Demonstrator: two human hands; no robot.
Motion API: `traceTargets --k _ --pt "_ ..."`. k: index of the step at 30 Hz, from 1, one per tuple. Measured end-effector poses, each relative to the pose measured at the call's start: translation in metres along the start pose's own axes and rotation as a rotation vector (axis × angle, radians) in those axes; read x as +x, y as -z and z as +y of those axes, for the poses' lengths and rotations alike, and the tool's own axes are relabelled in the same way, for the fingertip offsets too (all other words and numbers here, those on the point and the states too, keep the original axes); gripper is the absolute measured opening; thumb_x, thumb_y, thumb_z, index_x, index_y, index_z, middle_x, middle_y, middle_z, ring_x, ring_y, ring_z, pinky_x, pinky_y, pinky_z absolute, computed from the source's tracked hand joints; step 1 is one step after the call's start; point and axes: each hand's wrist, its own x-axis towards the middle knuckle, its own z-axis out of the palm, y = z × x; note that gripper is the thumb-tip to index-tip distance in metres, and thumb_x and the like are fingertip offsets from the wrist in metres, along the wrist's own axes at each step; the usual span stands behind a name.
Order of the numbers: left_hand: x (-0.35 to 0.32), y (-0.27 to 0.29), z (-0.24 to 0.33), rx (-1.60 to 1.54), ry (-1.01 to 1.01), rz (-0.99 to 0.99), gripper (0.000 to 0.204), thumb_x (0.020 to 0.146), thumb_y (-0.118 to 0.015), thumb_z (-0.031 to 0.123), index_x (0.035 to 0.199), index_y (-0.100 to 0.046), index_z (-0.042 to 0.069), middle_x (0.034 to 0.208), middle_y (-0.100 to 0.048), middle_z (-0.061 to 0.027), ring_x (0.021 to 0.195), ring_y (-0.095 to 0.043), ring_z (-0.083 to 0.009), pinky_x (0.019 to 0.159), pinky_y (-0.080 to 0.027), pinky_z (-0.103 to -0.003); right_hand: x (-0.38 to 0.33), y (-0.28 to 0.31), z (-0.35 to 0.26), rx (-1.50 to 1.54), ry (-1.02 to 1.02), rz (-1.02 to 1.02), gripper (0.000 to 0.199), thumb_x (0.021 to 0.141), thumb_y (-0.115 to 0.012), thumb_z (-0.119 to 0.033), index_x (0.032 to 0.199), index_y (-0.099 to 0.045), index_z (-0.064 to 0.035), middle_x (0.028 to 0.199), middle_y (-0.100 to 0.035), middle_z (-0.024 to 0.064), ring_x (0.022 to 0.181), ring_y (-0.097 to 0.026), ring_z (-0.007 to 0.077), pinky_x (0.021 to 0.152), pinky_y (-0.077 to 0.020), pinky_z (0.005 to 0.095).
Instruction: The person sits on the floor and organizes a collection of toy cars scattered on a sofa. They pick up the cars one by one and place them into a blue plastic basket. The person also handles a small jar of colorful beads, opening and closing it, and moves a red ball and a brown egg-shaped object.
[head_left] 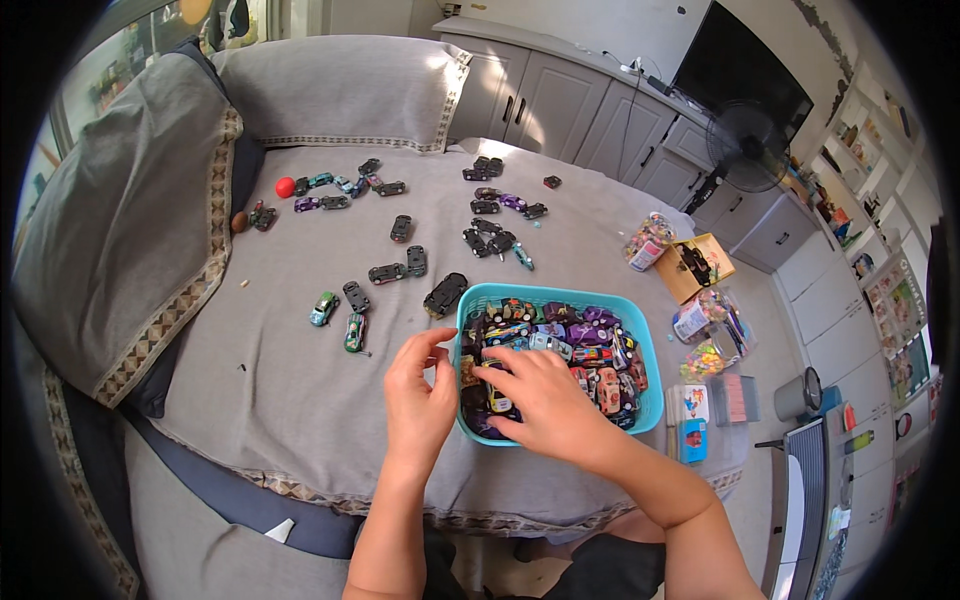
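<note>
A turquoise plastic basket (652, 345), full of small toy cars (552, 345) in many colours, stands in front of me on a grey cloth. My right hand (545, 400) reaches over its front left part, fingers spread on the cars. Between thumb and fingers shows a yellow and black toy car (497, 397); I cannot make out any grip on it. Beside the basket's left rim is my left hand (418, 385), raised, its curved fingers apart and nothing visible in them. A larger black toy car (446, 295) lies upside down just beyond the basket's left corner.
Several small toy cars, many overturned, lie scattered beyond, among them a green one (323, 309). A red ball (285, 187) is at far left. Along the right edge stand a jar of colourful bits (650, 241), a yellow box (708, 255) and a blue box (692, 441).
</note>
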Motion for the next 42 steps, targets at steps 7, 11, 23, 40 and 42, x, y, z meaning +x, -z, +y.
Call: traceTargets --k 7,11,23,40,42 --pt "0.002 0.015 -0.024 0.152 0.014 0.025 0.021 0.084 -0.056 -0.002 0.102 -0.066 0.001 0.100 -0.067 -0.0151 0.092 -0.063 -0.0291 0.080 -0.050 -0.036 -0.033 0.018 -0.005 0.104 -0.182 0.348 0.044 0.073 -0.077 -0.014 0.114 -0.064 -0.0047 0.126 -0.059 0.0116 0.110 -0.056 0.0315 0.094 -0.0423 0.0427" --pt "0.009 0.028 -0.055 0.374 -0.008 0.075 0.024 0.082 -0.063 0.003 0.106 -0.065 0.001 0.116 -0.061 -0.0170 0.113 -0.055 -0.0350 0.097 -0.043 -0.041 -0.060 0.014 -0.003 0.146 -0.254 0.543 0.040 0.073 -0.075 -0.003 0.111 -0.065 -0.0038 0.125 -0.059 0.0138 0.110 -0.056 0.0323 0.092 -0.0447 0.0421" --pt "0.109 0.063 -0.170 1.042 0.315 0.210 0.075 0.072 -0.076 0.053 0.122 -0.057 0.001 0.123 -0.055 -0.0218 0.119 -0.049 -0.0378 0.098 -0.041 -0.049 -0.086 0.003 0.021 0.245 -0.244 0.622 0.027 0.075 -0.071 0.001 0.100 -0.069 -0.0069 0.119 -0.063 0.0121 0.108 -0.057 0.0329 0.091 -0.0472 0.0415" --pt "0.174 0.006 -0.189 1.183 -0.014 -0.452 0.035 0.080 -0.065 0.015 0.113 -0.057 0.008 0.115 -0.059 -0.0208 0.106 -0.057 -0.0410 0.089 -0.049 -0.046 -0.087 0.007 0.035 0.299 -0.273 0.622 0.026 0.074 -0.069 0.005 0.097 -0.071 -0.0066 0.114 -0.064 0.0108 0.101 -0.059 0.0313 0.081 -0.0499 0.0383" --pt "0.171 0.004 -0.185 1.226 0.009 -0.444 0.032 0.083 -0.064 0.018 0.113 -0.056 0.009 0.115 -0.060 -0.0214 0.105 -0.058 -0.0408 0.086 -0.050 -0.047 -0.087 0.005 0.037 0.279 -0.254 0.619 0.027 0.074 -0.068 0.006 0.098 -0.071 -0.0062 0.114 -0.064 0.0108 0.100 -0.059 0.0314 0.080 -0.0500 0.0380"
